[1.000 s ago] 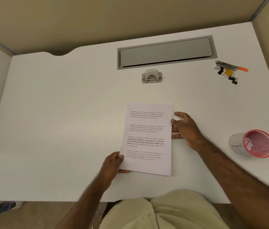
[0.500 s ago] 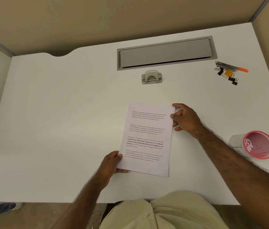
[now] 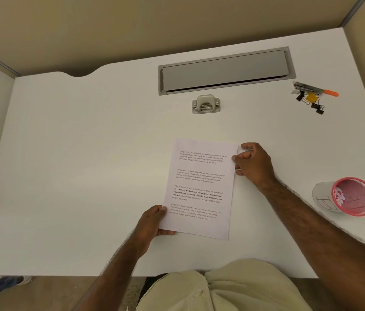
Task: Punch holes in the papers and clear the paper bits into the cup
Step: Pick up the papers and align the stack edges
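Papers (image 3: 201, 187) between both hands

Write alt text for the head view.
Both hands hold printed papers on a white desk: left hand at the near corner, right hand at the far edge. A hole punch sits beyond, a pink-rimmed cup to the right.

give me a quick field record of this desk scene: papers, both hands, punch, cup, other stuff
papers: printed stack flat on the white desk, in front of the person
left hand: grips the stack's near left corner
right hand: pinches the far right edge
hole punch: beyond the papers, untouched
cup: lying on its side at right, paper bits inside
other: binder clips and orange-handled tool far right; grey cable tray
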